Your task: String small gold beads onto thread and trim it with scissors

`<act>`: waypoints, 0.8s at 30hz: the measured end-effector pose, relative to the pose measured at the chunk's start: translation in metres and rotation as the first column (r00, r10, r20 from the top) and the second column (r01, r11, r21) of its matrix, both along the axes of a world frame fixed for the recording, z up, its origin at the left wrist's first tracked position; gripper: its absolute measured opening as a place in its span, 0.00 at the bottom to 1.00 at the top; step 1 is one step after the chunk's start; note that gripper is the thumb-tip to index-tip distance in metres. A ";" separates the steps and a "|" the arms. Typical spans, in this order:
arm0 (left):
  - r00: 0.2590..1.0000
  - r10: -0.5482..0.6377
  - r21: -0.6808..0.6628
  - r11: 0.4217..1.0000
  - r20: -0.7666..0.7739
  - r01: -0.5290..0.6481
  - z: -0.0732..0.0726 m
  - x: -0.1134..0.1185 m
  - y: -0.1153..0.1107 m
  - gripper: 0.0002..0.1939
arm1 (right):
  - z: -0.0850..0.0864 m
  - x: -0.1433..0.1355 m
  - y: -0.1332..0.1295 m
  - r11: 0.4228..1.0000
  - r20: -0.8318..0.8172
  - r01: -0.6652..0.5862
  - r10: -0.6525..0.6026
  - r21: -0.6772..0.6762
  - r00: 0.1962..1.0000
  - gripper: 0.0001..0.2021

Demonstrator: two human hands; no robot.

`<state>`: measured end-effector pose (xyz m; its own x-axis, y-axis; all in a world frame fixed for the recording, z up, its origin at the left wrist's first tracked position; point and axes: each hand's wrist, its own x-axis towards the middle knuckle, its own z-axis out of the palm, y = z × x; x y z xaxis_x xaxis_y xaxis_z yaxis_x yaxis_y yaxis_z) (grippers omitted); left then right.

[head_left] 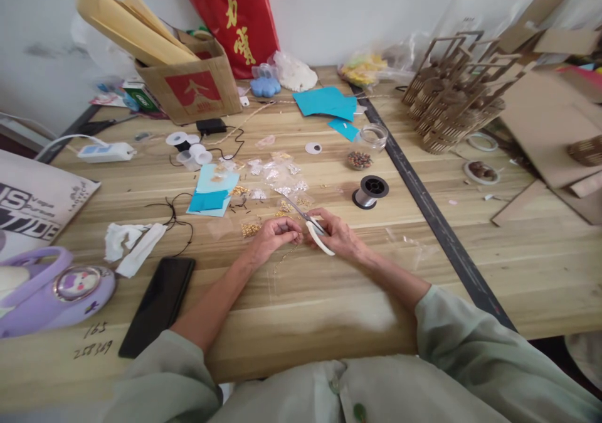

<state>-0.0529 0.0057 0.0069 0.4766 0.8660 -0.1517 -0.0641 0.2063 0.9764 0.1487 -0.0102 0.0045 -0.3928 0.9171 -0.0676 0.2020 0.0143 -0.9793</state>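
My left hand (pixel 276 240) is closed in a pinch, its fingertips on one end of a thin gold beaded strand (pixel 283 259). The strand trails down onto the wooden table. In my right hand (pixel 339 235) is a pair of scissors (pixel 320 240) with white handles, its blades directed up and left. The two hands are close together, fingertips nearly meeting. Just beyond them lie small piles of gold beads (pixel 251 229) and clear bags of silvery pieces (pixel 277 175). A spool of fine wire (pixel 370 192) stands to the right of my right hand.
A black phone (pixel 157 307) and a purple handheld object (pixel 61 288) lie at left. Blue cards (pixel 209 200) and a tub of mixed beads (pixel 360 159) sit farther back. A cardboard box (pixel 192 87) and wooden baskets (pixel 446 103) stand at the rear. A black strip (pixel 423 209) crosses the table.
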 end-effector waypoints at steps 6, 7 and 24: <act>1.000 0.000 0.002 1.000 0.006 0.000 0.001 0.000 -0.001 0.12 | -0.003 -0.001 0.001 0.998 -0.071 0.003 -0.008 -0.070 0.997 0.25; 1.000 -0.002 0.004 1.000 0.004 0.002 0.001 0.000 -0.001 0.12 | -0.003 -0.001 0.001 0.997 -0.083 0.002 -0.009 -0.083 0.996 0.26; 1.000 0.020 0.011 1.000 0.009 -0.020 0.001 -0.001 -0.002 0.11 | 0.005 0.001 0.001 0.995 -0.098 -0.036 0.027 -0.088 0.995 0.24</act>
